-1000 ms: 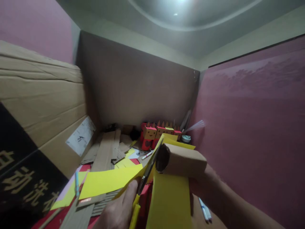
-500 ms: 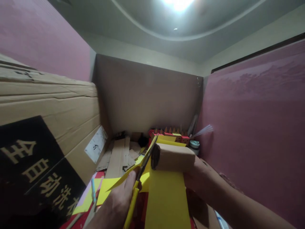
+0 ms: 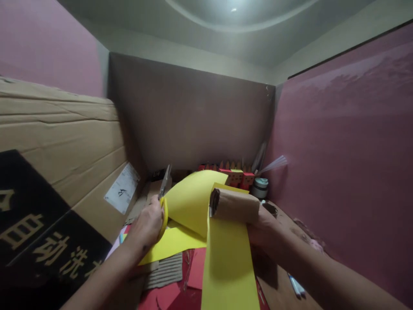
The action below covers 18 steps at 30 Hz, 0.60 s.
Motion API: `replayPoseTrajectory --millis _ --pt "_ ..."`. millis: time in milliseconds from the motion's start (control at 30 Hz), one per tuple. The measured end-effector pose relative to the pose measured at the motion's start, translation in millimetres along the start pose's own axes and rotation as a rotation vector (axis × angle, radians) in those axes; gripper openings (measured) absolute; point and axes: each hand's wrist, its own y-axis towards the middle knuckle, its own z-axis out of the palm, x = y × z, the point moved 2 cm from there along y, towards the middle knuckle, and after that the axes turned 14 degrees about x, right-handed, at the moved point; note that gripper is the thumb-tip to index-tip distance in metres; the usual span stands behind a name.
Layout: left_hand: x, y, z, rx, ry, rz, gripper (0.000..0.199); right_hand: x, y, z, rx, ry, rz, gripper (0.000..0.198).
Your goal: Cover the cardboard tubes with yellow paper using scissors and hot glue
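Note:
Yellow-handled scissors [image 3: 164, 215] are in my left hand [image 3: 148, 224], blades pointing up and away. Beside that hand, a curved sheet of yellow paper [image 3: 193, 198] bulges toward the middle; whether my fingers also grip it I cannot tell. My right hand [image 3: 263, 221] is closed around a brown cardboard tube [image 3: 237, 206], its dark open end facing left. A long yellow paper strip [image 3: 229, 262] hangs down from under the tube, pressed against it. Most fingers of the right hand are hidden behind the tube.
A large cardboard box [image 3: 61, 125] stands along the left. At the back are several red boxes with pointed brown tops [image 3: 237, 174] and a round teal-lidded container [image 3: 260, 188]. Corrugated card [image 3: 166, 271] and red paper [image 3: 196, 269] lie below; markers [image 3: 296, 285] lie at right.
The scissors have moved left and up, away from the strip's edge beside the tube. The left yellow sheet now curves apart from the strip. The tube stays in my right hand.

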Motion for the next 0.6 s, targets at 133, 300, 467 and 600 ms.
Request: replayPoseTrajectory --millis 133,300,467,600 --pt "-1.0 -20.6 20.5 0.167 0.288 0.049 0.025 -1.4 -20.0 -10.4 -0.085 0.037 0.004 0.020" --pt "0.0 -29.5 49.0 0.322 0.456 0.057 0.021 -6.7 -35.7 -23.0 -0.122 0.099 0.039 0.021" --pt "-7.2 -30.0 45.1 0.329 0.508 0.058 0.030 -15.2 -47.8 -30.6 -0.103 0.126 0.066 0.022" --pt "-46.0 -45.7 40.5 0.397 0.031 0.285 0.041 -23.9 -53.0 -36.1 -0.074 0.107 0.043 0.023"
